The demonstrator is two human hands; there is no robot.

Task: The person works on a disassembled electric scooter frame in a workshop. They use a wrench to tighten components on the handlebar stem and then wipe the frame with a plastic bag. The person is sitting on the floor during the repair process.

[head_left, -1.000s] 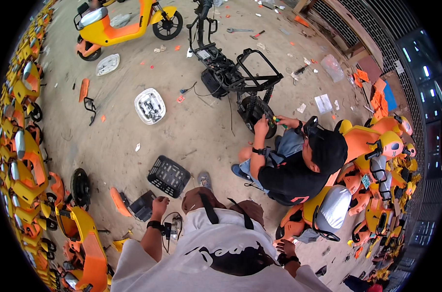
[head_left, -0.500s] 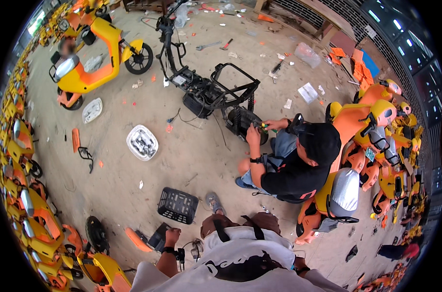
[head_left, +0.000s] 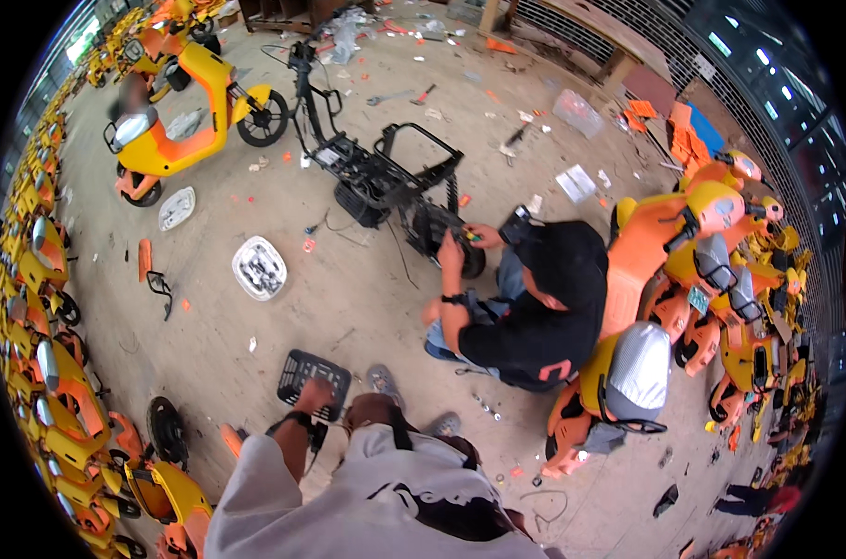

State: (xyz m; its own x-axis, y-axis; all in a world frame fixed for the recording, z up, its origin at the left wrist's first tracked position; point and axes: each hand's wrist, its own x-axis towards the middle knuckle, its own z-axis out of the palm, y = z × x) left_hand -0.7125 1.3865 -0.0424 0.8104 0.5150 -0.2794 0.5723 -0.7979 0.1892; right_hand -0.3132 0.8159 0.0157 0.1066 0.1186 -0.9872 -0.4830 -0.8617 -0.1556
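My left hand (head_left: 318,397) is over the near right part of a black plastic crate (head_left: 297,371) on the floor. Its fingers are too small and blurred to make out whether they touch or hold the crate. A dark device hangs at that wrist. My right hand is out of sight. Ahead, a co-worker in a black cap and shirt (head_left: 572,321) squats at the rear wheel of a stripped black scooter frame (head_left: 385,177). One of the co-worker's hands is around a green-and-yellow-handled tool (head_left: 472,238), the other close by.
White trays of small parts (head_left: 259,268) lie on the floor to the left. A yellow scooter (head_left: 185,116) stands beyond them. Rows of yellow-orange scooters (head_left: 64,396) line the left; others (head_left: 642,252) stand right, behind the co-worker. A loose tyre (head_left: 166,429) is at lower left.
My left hand has moved forward from beside a dark box to over the crate. My body has shifted leftward, and my right wrist has gone out of view. The co-worker stays at the wheel.
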